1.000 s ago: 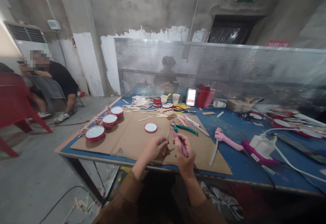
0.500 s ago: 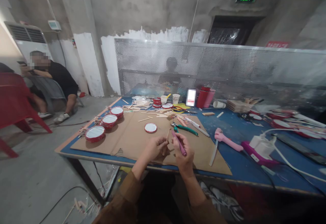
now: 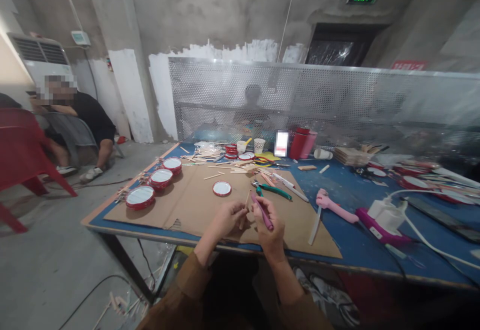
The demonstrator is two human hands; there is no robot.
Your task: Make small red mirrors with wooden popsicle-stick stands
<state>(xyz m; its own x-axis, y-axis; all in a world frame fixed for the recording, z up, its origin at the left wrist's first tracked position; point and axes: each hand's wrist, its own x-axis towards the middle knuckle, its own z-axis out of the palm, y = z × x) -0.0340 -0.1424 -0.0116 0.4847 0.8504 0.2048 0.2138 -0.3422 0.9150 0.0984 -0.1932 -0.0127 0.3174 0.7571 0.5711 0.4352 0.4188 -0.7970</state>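
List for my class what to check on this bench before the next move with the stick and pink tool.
Left hand holds wooden stick: ok.
Right hand holds pink tool: ok.
Pink tool's tip touching the stick: cannot tell.
Green-handled pliers lying within reach on cardboard sheet: ok.
Floor under the bench free of loose sticks: not ok.
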